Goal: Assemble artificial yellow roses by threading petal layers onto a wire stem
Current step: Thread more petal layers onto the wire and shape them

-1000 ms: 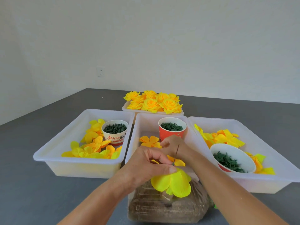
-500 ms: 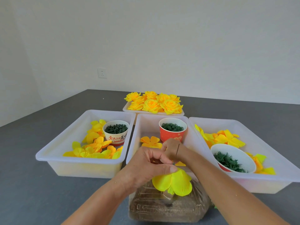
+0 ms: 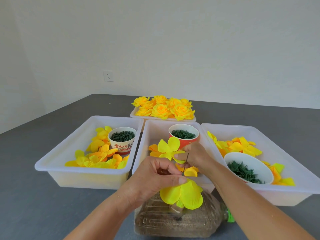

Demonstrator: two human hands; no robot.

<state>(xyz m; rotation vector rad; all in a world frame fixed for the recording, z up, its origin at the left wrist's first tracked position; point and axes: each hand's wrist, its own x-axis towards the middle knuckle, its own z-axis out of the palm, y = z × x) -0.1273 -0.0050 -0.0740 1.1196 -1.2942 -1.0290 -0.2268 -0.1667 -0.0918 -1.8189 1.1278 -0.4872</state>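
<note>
since earlier, right hand (image 3: 194, 156) lifted petal layer (image 3: 167, 147) over middle bin (image 3: 138, 163).

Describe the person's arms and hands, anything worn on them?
Both forearms are bare right down to the frame's lower edge, with no sleeves in view. The left hand and the right hand wear no gloves, and no watch, bracelet or ring shows on the visible wrists and fingers. Nails look short and unpainted.
</note>
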